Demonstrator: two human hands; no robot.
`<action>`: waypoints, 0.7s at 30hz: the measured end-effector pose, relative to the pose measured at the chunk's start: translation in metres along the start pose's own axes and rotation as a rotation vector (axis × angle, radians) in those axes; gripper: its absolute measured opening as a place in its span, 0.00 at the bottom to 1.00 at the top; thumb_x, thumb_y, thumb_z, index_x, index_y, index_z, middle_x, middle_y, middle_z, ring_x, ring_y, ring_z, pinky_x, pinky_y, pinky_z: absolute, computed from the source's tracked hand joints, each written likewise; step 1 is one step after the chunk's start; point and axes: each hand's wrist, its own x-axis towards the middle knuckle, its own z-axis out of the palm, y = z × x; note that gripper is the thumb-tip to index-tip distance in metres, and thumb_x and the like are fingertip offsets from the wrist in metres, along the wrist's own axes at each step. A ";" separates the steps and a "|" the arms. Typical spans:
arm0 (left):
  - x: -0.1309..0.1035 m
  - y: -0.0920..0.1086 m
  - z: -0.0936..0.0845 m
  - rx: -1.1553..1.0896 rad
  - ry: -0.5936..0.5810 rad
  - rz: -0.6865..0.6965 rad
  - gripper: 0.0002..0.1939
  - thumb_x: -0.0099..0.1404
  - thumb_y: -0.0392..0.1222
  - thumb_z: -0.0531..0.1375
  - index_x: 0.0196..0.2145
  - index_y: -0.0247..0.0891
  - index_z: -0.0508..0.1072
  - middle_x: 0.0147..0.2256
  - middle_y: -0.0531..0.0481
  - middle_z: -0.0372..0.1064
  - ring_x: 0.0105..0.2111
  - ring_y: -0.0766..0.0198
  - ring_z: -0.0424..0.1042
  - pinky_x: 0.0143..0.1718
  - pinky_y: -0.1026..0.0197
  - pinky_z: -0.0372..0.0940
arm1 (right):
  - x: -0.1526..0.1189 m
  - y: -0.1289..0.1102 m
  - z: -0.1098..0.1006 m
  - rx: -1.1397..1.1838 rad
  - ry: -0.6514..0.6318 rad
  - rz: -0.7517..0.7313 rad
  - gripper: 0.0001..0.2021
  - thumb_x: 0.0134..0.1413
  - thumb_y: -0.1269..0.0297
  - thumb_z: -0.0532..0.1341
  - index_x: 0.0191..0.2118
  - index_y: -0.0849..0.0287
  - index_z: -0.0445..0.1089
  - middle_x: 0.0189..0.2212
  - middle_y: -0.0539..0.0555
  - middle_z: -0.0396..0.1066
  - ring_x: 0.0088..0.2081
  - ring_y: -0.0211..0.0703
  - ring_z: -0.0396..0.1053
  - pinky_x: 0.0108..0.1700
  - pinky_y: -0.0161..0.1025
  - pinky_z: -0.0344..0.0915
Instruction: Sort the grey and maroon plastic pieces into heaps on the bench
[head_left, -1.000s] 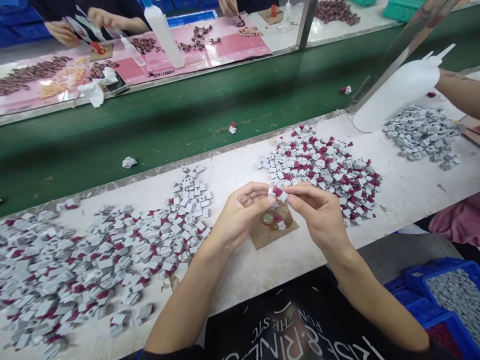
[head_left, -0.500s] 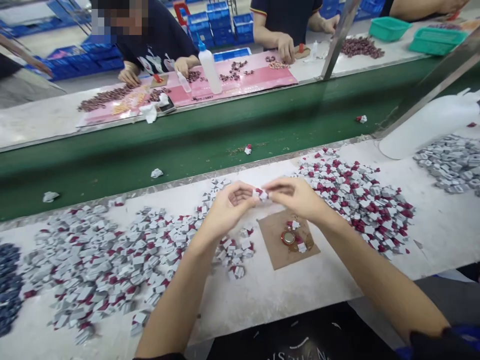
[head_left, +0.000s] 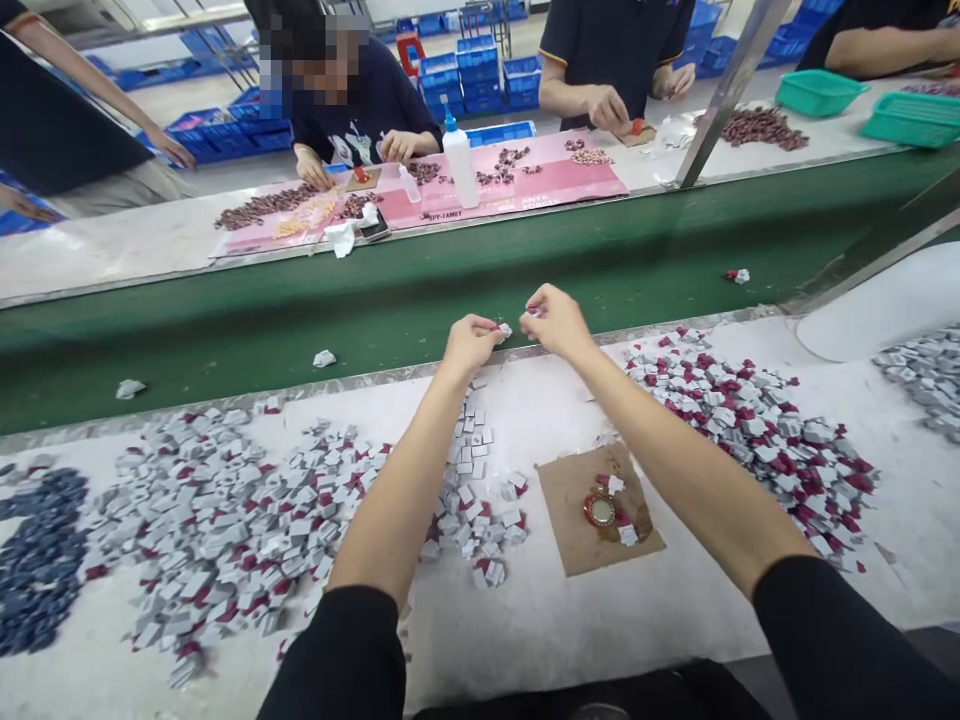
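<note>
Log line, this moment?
left hand: fingertips at maroon-white piece | right hand: pinching small piece | over: green belt | brown card: round item on top

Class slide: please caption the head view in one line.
Left hand touching one small white-and-maroon piece, right hand holding a second piece, beyond the brown square.

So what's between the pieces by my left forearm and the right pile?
In the head view, a brown board bearing a red-rimmed disc and small pieces; your right forearm slants across.
</note>
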 end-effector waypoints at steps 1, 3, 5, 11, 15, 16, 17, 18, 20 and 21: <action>0.005 0.000 0.007 0.012 -0.034 0.003 0.16 0.53 0.31 0.78 0.31 0.40 0.75 0.30 0.47 0.80 0.36 0.54 0.80 0.44 0.54 0.72 | -0.011 0.007 -0.015 0.007 -0.008 -0.017 0.06 0.62 0.70 0.69 0.45 0.58 0.78 0.40 0.54 0.82 0.40 0.46 0.77 0.46 0.41 0.71; 0.013 0.002 0.021 0.046 -0.087 0.017 0.15 0.54 0.30 0.78 0.31 0.40 0.76 0.31 0.46 0.80 0.37 0.54 0.80 0.46 0.54 0.73 | -0.042 0.021 -0.046 0.012 -0.034 -0.063 0.05 0.58 0.65 0.74 0.40 0.57 0.81 0.34 0.52 0.80 0.35 0.46 0.73 0.42 0.43 0.70; 0.018 0.005 0.028 0.099 -0.109 0.040 0.14 0.56 0.30 0.77 0.30 0.40 0.75 0.33 0.45 0.80 0.39 0.53 0.80 0.48 0.53 0.73 | -0.081 0.032 -0.075 -0.003 -0.114 -0.022 0.09 0.59 0.60 0.74 0.43 0.57 0.85 0.25 0.48 0.74 0.27 0.44 0.67 0.35 0.43 0.66; -0.011 0.006 -0.006 0.342 -0.093 0.154 0.15 0.57 0.29 0.71 0.40 0.41 0.77 0.48 0.39 0.77 0.58 0.40 0.73 0.67 0.41 0.64 | -0.202 0.047 -0.124 0.204 -0.105 0.181 0.21 0.69 0.46 0.69 0.58 0.51 0.87 0.31 0.55 0.84 0.32 0.51 0.80 0.32 0.44 0.73; -0.054 -0.012 -0.043 0.715 -0.139 0.275 0.16 0.58 0.33 0.70 0.44 0.44 0.79 0.53 0.37 0.74 0.64 0.28 0.64 0.69 0.32 0.58 | -0.253 0.059 -0.130 0.356 0.084 0.215 0.22 0.69 0.39 0.71 0.54 0.48 0.89 0.39 0.59 0.88 0.37 0.54 0.86 0.41 0.50 0.84; -0.061 -0.016 -0.048 0.809 -0.150 0.298 0.15 0.59 0.35 0.69 0.45 0.44 0.80 0.53 0.36 0.74 0.64 0.27 0.63 0.67 0.32 0.58 | -0.262 0.063 -0.129 0.386 0.126 0.230 0.22 0.66 0.39 0.75 0.55 0.48 0.88 0.39 0.58 0.88 0.36 0.54 0.86 0.42 0.51 0.85; -0.067 -0.019 -0.051 0.873 -0.154 0.310 0.14 0.61 0.36 0.69 0.45 0.44 0.80 0.54 0.35 0.74 0.63 0.27 0.63 0.66 0.32 0.59 | -0.268 0.065 -0.127 0.416 0.155 0.249 0.23 0.62 0.39 0.78 0.54 0.48 0.88 0.39 0.58 0.88 0.35 0.55 0.86 0.42 0.52 0.86; -0.072 -0.021 -0.052 0.901 -0.150 0.312 0.13 0.63 0.36 0.68 0.45 0.43 0.80 0.55 0.35 0.74 0.63 0.28 0.64 0.66 0.32 0.59 | -0.273 0.068 -0.124 0.444 0.169 0.267 0.25 0.58 0.40 0.80 0.53 0.49 0.88 0.38 0.58 0.88 0.35 0.55 0.87 0.42 0.52 0.87; -0.076 -0.022 -0.052 0.897 -0.129 0.316 0.09 0.66 0.35 0.65 0.44 0.42 0.81 0.55 0.34 0.75 0.64 0.29 0.64 0.66 0.32 0.59 | -0.278 0.071 -0.118 0.483 0.164 0.295 0.25 0.52 0.41 0.83 0.49 0.52 0.89 0.38 0.60 0.89 0.38 0.58 0.88 0.44 0.53 0.88; -0.077 -0.020 -0.050 0.872 -0.120 0.322 0.08 0.67 0.35 0.64 0.43 0.42 0.81 0.55 0.34 0.76 0.64 0.30 0.64 0.66 0.32 0.59 | -0.280 0.071 -0.116 0.493 0.161 0.298 0.24 0.50 0.41 0.84 0.46 0.52 0.89 0.39 0.61 0.89 0.41 0.60 0.89 0.46 0.54 0.88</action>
